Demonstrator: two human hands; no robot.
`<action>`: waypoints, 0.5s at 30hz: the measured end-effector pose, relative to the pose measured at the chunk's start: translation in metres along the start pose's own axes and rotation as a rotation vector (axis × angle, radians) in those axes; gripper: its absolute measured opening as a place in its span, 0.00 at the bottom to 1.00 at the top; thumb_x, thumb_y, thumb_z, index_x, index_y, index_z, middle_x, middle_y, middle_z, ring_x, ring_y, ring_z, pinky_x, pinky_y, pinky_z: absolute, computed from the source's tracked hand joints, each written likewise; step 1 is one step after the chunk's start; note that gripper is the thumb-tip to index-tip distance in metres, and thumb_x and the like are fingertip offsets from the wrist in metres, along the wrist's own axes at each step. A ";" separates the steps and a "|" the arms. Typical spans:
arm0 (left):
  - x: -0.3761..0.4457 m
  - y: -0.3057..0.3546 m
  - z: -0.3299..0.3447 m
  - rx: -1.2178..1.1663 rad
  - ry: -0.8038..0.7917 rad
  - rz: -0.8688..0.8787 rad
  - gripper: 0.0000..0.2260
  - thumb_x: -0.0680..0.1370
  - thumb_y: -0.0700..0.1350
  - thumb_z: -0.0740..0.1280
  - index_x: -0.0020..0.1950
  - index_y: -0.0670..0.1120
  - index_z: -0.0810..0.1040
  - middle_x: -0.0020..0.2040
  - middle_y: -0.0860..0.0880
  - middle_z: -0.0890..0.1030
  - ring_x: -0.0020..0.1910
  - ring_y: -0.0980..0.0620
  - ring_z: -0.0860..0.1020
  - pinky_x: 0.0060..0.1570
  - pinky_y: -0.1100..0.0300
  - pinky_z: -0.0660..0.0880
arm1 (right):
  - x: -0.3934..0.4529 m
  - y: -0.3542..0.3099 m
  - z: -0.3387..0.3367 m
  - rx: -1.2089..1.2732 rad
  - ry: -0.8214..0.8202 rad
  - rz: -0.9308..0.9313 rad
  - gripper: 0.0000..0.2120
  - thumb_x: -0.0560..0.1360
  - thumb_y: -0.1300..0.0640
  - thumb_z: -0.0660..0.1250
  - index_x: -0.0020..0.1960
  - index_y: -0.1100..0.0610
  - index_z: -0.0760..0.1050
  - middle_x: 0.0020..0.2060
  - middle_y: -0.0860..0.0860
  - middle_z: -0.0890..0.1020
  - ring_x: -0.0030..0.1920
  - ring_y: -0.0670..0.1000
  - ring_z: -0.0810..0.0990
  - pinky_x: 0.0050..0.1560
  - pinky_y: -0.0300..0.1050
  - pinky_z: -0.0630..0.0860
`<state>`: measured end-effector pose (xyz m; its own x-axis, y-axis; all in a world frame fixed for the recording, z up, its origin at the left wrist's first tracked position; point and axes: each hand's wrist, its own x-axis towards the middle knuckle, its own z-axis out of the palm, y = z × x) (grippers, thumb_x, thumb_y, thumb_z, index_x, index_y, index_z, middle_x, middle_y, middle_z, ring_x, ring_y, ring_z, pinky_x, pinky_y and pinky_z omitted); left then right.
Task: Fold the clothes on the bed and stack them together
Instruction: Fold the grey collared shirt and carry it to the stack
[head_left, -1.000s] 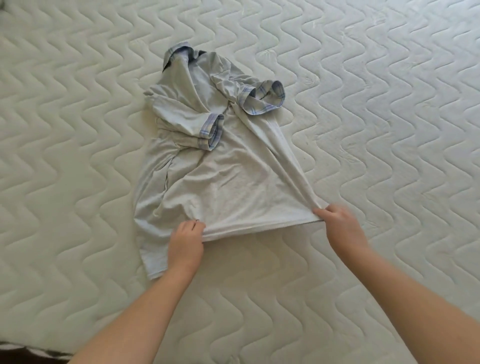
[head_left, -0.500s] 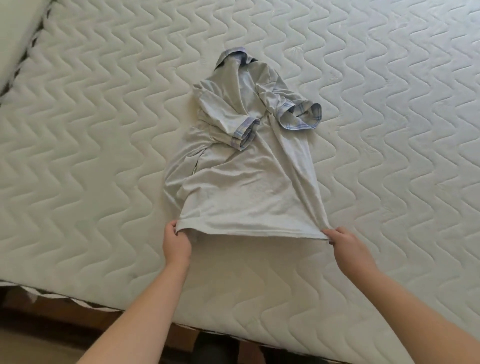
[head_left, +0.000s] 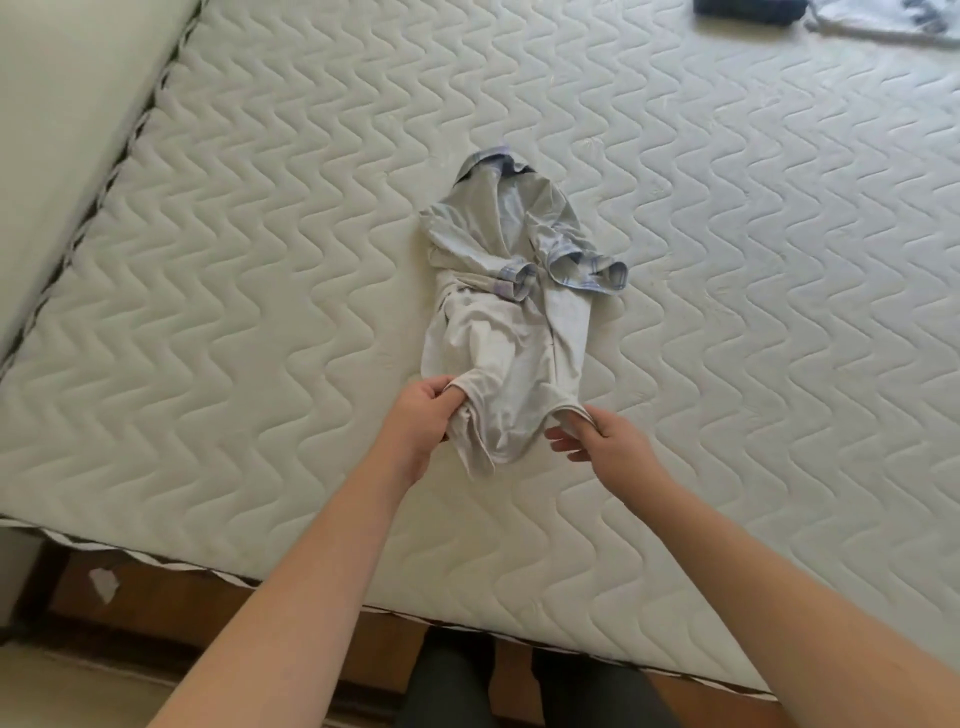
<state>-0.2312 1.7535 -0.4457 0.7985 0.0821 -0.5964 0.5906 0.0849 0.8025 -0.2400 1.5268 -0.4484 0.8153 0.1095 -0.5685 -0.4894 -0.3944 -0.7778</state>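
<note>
The shirt (head_left: 511, 312) lies mid-bed, collar away from us, sleeves crumpled across the chest. A second ago we had its hem stretched wide and flat; now our hands have drawn together, and the hem sags bunched between them. Our left hand (head_left: 421, 421) pinches the hem's left corner in a closed grip; our right hand (head_left: 597, 439) pinches the right corner between thumb and forefinger, other fingers loose. We judge the shirt is being regathered, not yet folded, so folding has barely begun. Around it, the bed (head_left: 260, 312) is bare save other clothes (head_left: 883, 21) at the far corner.
</note>
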 end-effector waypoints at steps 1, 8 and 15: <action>-0.008 0.014 0.002 0.008 -0.034 0.005 0.10 0.80 0.43 0.66 0.42 0.47 0.85 0.36 0.48 0.83 0.33 0.53 0.79 0.33 0.63 0.76 | -0.007 -0.010 0.003 0.068 -0.028 -0.012 0.11 0.83 0.55 0.58 0.57 0.53 0.79 0.48 0.49 0.86 0.49 0.49 0.85 0.53 0.45 0.79; -0.059 0.096 0.019 0.160 -0.192 0.151 0.08 0.79 0.45 0.69 0.51 0.41 0.84 0.41 0.46 0.84 0.38 0.50 0.81 0.38 0.59 0.79 | -0.062 -0.072 0.025 0.437 -0.167 -0.040 0.12 0.84 0.54 0.56 0.59 0.54 0.77 0.53 0.50 0.85 0.53 0.48 0.84 0.57 0.44 0.77; -0.101 0.137 0.042 0.444 -0.274 0.311 0.06 0.79 0.51 0.67 0.50 0.54 0.84 0.44 0.56 0.86 0.44 0.61 0.83 0.45 0.67 0.78 | -0.099 -0.116 0.011 0.895 -0.107 -0.058 0.13 0.83 0.58 0.56 0.60 0.59 0.78 0.53 0.55 0.85 0.51 0.53 0.84 0.51 0.45 0.81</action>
<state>-0.2258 1.7149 -0.2748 0.9075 -0.2274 -0.3532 0.2696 -0.3295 0.9048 -0.2675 1.5715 -0.3052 0.8349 0.2091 -0.5092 -0.5427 0.4668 -0.6983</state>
